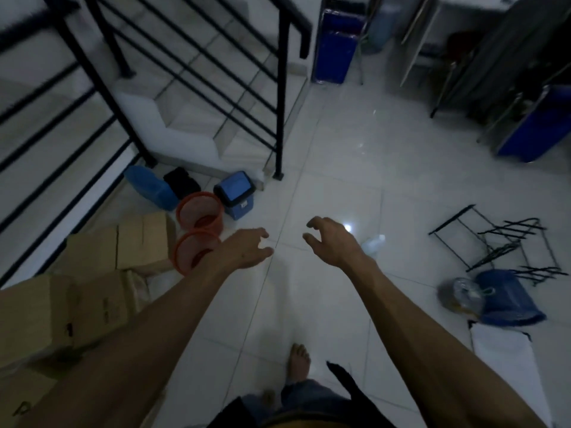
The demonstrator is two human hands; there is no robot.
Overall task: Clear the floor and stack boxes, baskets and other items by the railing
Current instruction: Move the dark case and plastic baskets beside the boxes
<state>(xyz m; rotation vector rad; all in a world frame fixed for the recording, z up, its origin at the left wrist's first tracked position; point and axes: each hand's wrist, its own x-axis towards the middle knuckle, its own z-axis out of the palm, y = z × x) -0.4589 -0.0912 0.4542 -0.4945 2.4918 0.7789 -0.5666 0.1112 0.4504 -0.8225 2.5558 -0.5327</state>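
- Right now both hands hang over bare tile, holding nothing: left hand (247,247) and right hand (332,242), fingers loosely curled.
- Already by the railing (279,88): cardboard boxes (123,245), two orange baskets (199,211), a blue bin (236,191).
- Still loose, off to the right: a black wire rack (500,242) lying flat, and a blue bag (506,299) nearer the feet.
- The right hand is nearer; probably it reaches first.
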